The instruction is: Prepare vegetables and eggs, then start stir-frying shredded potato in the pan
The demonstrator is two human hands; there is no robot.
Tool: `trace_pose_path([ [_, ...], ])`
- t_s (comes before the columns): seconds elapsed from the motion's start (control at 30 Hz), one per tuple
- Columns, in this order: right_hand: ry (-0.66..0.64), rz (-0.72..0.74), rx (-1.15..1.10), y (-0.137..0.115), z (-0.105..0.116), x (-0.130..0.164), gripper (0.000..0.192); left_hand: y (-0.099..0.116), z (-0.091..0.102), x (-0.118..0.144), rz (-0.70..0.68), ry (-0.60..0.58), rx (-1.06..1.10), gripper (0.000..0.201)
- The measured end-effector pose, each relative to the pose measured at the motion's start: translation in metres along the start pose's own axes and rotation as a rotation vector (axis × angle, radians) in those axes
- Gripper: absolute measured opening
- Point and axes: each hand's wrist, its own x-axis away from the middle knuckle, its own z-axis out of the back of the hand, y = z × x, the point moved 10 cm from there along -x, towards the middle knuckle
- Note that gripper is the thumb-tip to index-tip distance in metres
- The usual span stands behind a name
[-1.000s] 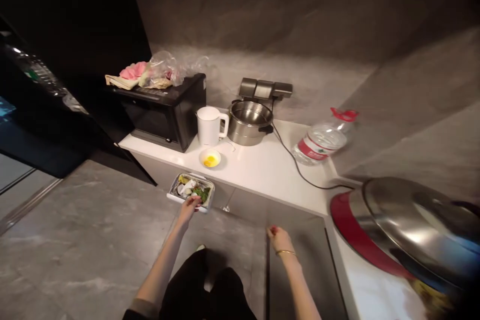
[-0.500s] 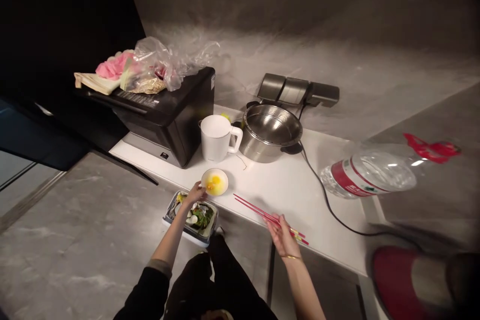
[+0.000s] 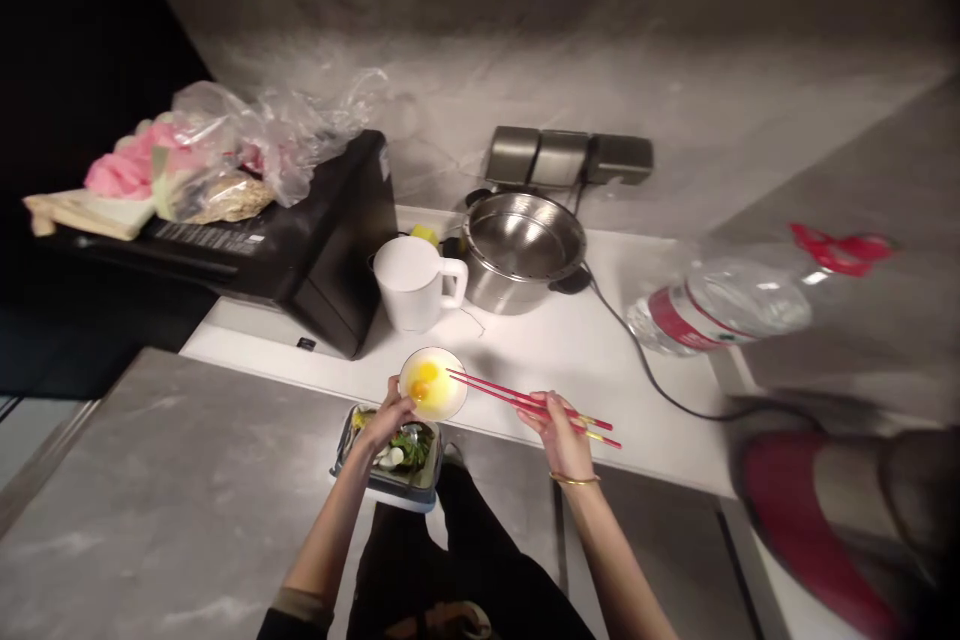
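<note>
right hand (image 3: pixel 559 430) pinches 2 red chopsticks (image 3: pixel 525 400), tips reaching the rim of a small white bowl (image 3: pixel 433 384) with raw egg. left hand (image 3: pixel 388 418) grips that bowl's near edge at the front of the white counter (image 3: pixel 540 360). scrap tray (image 3: pixel 390 455) sits just below. white jug (image 3: pixel 412 282) and steel pot (image 3: pixel 523 250) stand behind; water bottle (image 3: pixel 720 305) lies to the right.

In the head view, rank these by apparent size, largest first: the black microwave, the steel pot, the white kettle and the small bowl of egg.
1. Black microwave, clearly the largest.
2. Steel pot.
3. White kettle, somewhat smaller than the pot.
4. Bowl of egg, smallest, though it sits nearest the camera, at the left hand.
</note>
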Motion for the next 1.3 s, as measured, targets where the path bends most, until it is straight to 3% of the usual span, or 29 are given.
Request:
trace_pose_path([
  [0.13, 0.190, 0.074, -0.081, -0.002, 0.052, 0.057, 0.031, 0.003, -0.026, 0.012, 0.026, -0.180, -0.140, 0.045],
  [0.3, 0.532, 0.214, -0.127, 0.012, 0.126, 0.173, 0.031, -0.026, -0.075, 0.034, 0.092, -0.419, -0.331, 0.041],
  [0.4, 0.701, 0.242, -0.151, 0.028, 0.157, 0.253, 0.039, -0.063, -0.116, 0.062, 0.173, -0.580, -0.423, 0.043],
  [0.5, 0.837, 0.265, -0.108, 0.037, 0.181, 0.334, 0.041, -0.110, -0.158, 0.106, 0.289, -0.753, -0.522, 0.046],
  [0.67, 1.122, 0.290, 0.045, 0.049, 0.221, 0.473, 0.039, -0.192, -0.220, 0.209, 0.435, -1.092, -0.730, 0.049],
  [0.77, 1.252, 0.255, 0.043, 0.074, 0.242, 0.551, 0.036, -0.246, -0.244, 0.279, 0.475, -1.280, -0.868, 0.048],
  [0.9, 1.403, 0.324, -0.141, 0.120, 0.270, 0.653, 0.039, -0.326, -0.256, 0.379, 0.561, -1.492, -0.979, 0.045],
  [1.03, 1.549, 0.360, -0.266, 0.171, 0.292, 0.757, 0.040, -0.401, -0.253, 0.475, 0.636, -1.609, -1.092, 0.046],
  [1.17, 1.692, 0.376, -0.306, 0.213, 0.300, 0.851, 0.040, -0.455, -0.247, 0.563, 0.696, -1.728, -1.138, 0.046],
  [1.3, 1.826, 0.406, -0.341, 0.239, 0.299, 0.921, 0.042, -0.494, -0.237, 0.633, 0.764, -1.842, -1.185, 0.047],
])
